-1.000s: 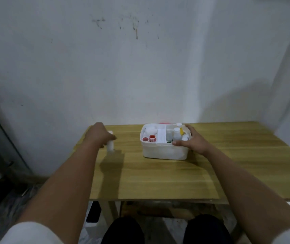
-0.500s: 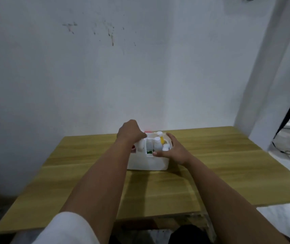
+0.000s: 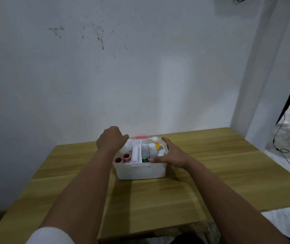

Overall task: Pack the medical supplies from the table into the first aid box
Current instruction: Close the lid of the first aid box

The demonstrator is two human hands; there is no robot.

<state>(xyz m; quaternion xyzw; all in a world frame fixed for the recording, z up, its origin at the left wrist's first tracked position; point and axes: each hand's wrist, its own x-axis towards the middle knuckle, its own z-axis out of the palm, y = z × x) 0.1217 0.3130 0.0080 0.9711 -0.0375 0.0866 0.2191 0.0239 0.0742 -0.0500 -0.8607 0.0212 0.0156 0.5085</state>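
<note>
I have a single view, from the wide-angle camera on the person's head. It looks forward and somewhat down, along both outstretched forearms toward the far edge of the wooden table (image 3: 211, 173), which stands against a stained white wall (image 3: 105, 67). The wall fills the upper half of my picture, so the tilt is shallow. The white first aid box (image 3: 140, 170) sits near the centre, at arm's reach, small in frame. The left hand (image 3: 111, 140) and right hand (image 3: 172, 155) appear beside it. At right, an opening shows floor and a cable (image 3: 279, 136). With no second view, nothing overlaps.
</note>
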